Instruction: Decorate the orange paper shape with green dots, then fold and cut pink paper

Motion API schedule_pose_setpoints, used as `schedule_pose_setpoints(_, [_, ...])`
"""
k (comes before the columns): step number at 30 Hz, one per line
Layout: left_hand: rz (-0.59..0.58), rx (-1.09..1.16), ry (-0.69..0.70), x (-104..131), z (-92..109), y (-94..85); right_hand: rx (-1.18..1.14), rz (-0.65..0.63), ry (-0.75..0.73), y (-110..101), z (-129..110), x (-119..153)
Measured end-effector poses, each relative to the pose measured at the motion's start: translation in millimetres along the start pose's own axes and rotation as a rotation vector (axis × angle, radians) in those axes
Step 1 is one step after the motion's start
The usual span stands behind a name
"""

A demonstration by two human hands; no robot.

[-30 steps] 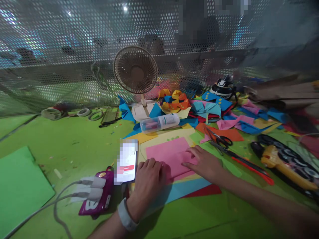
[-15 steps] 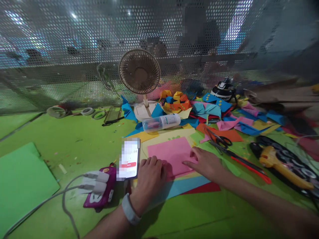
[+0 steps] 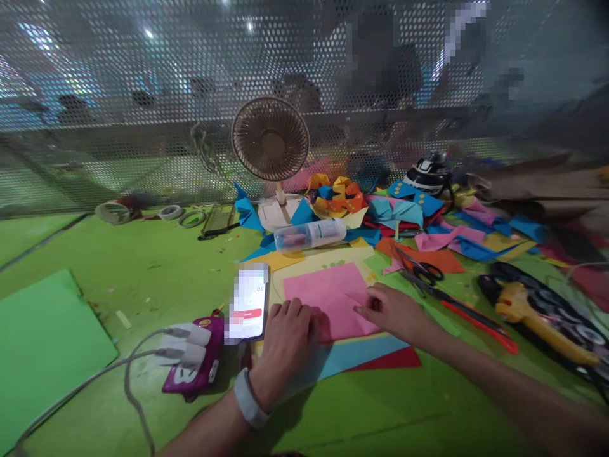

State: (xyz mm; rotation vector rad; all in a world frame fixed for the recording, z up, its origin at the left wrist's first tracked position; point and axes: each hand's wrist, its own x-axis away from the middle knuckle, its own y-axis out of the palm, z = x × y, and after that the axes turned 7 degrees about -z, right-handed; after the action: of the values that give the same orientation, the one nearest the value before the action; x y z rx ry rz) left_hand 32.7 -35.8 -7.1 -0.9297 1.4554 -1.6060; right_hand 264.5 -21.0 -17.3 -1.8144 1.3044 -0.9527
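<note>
A pink sheet of paper (image 3: 328, 295) lies in front of me on top of pale yellow, light blue (image 3: 361, 352) and red paper (image 3: 390, 360). My left hand (image 3: 290, 333), with a pale band on its wrist, presses on the pink sheet's lower left part with its fingers curled; their tips are hidden. At the sheet's right edge my right hand (image 3: 399, 315) is closed, thumb and forefinger pinching the paper. A faint crease or raised edge runs toward that pinch. Beside my left hand lies a lit phone (image 3: 250, 304).
A purple power bank (image 3: 204, 362) with white plugs and cables sits left of the phone. Behind are a fan (image 3: 271, 143), a clear bottle (image 3: 311, 235) and folded coloured papers (image 3: 394, 209). Scissors (image 3: 425, 271), a red-black cutter (image 3: 476, 317) and a yellow glue gun (image 3: 537, 317) lie to the right.
My right hand's fingers have curled in closer at the pink paper's right edge, and a crease line shows there. My left hand stays in place. The view has shifted slightly.
</note>
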Motion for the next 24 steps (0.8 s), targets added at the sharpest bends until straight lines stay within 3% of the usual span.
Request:
schedule_pose_setpoints(9, [0.01,0.027,0.006,-0.4,-0.9,0.9,-0.487,-0.114,-0.012,7.4,9.6,-2.7])
schedule_pose_setpoints(13, [0.056,0.014,0.017,-0.9,-5.3,1.4,-0.542,-0.163,-0.042,4.1,6.9,-0.5])
schedule_pose_setpoints(17, [0.284,0.094,0.076,3.5,-11.2,-8.6,-0.651,-0.088,-0.063,1.5,2.5,-0.5])
schedule_pose_setpoints(21, [0.422,0.451,0.156,12.1,-16.6,-23.0,-0.77,-0.003,-0.089,2.9,4.4,-1.7])
schedule_pose_setpoints(24, [0.6,0.71,0.069,16.1,-21.8,-30.1,-0.782,0.056,-0.07,1.5,7.6,-2.0])
